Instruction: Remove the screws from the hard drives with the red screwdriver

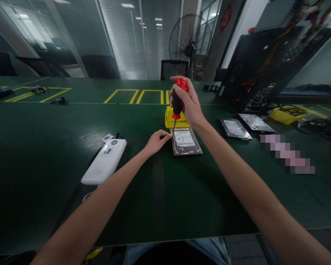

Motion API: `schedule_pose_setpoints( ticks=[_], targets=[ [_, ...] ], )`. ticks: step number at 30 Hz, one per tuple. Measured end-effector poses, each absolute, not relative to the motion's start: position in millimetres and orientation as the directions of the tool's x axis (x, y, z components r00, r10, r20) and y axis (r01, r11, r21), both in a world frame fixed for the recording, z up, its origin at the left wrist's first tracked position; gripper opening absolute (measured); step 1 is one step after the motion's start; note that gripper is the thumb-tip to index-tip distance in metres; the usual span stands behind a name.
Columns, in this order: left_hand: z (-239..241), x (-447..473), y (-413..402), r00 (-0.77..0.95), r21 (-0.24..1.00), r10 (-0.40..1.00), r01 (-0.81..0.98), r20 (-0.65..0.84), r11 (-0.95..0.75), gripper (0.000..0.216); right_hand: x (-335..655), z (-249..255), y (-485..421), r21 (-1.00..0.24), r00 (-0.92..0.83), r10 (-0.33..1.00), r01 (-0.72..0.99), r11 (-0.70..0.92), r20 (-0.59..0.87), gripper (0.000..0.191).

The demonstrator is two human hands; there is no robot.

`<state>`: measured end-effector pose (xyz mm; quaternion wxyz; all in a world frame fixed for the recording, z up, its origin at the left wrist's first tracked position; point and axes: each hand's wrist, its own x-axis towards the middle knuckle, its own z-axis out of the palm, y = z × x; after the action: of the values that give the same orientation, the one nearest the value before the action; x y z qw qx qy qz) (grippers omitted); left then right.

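Note:
My right hand (189, 101) is wrapped round the handle of a red and black screwdriver (177, 101). Nearly upright, the screwdriver points down, with its tip at the left edge of a hard drive (185, 141). That drive lies flat on the green table (138, 206), its white label facing up. My left hand (157, 141) rests at the drive's left side, thumb and forefinger pinched together beside the screwdriver tip. Whatever is between those fingers is too small to make out. Just behind the drive stands a yellow bin (169, 119), partly hidden by my right hand.
Two more hard drives (235, 129) (256, 123) lie to the right, near a yellow tray (288, 115) and black cables (320, 127). A black computer case (253, 70) stands behind them. On the left is a white power bank (105, 162) with a cable.

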<state>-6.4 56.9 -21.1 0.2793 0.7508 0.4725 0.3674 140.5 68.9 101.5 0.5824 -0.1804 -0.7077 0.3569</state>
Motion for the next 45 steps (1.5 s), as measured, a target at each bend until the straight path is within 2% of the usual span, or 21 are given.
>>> schedule_pose_setpoints(
  ticks=[11, 16, 20, 24, 28, 36, 45],
  targets=[
    [-20.6, -5.9, 56.6, 0.289, 0.760, 0.904, 0.493, 0.315, -0.422, 0.026, 136.1, 102.0, 71.3, -0.667, -0.155, 0.649, -0.167, 0.726, 0.745, 0.039],
    [-19.6, -6.3, 55.7, 0.288, 0.766, 0.911, 0.498, 0.296, -0.407, 0.025, 136.6, 102.6, 68.9, -0.673, -0.175, 0.652, -0.127, 0.728, 0.738, 0.038],
    [-20.0, -6.4, 55.7, 0.284, 0.772, 0.915, 0.498, 0.286, -0.395, 0.026, 137.2, 105.1, 64.4, -0.689, -0.212, 0.657, -0.170, 0.704, 0.724, 0.032],
    [-21.0, -6.4, 56.6, 0.284, 0.770, 0.915, 0.500, 0.286, -0.396, 0.025, 136.8, 103.3, 68.0, -0.701, -0.200, 0.672, -0.232, 0.675, 0.713, 0.035],
    [-20.5, -6.8, 56.4, 0.286, 0.772, 0.916, 0.499, 0.282, -0.394, 0.026, 137.0, 100.3, 73.5, -0.716, -0.149, 0.700, -0.178, 0.675, 0.698, 0.043],
    [-19.2, -6.3, 55.5, 0.290, 0.755, 0.910, 0.513, 0.296, -0.409, 0.027, 135.7, 98.6, 76.1, -0.676, -0.101, 0.669, -0.160, 0.719, 0.736, 0.042],
    [-22.0, -7.6, 57.2, 0.285, 0.758, 0.917, 0.521, 0.278, -0.392, 0.025, 138.8, 101.4, 80.2, -0.742, -0.238, 0.704, -0.154, 0.653, 0.669, 0.053]
  ],
)
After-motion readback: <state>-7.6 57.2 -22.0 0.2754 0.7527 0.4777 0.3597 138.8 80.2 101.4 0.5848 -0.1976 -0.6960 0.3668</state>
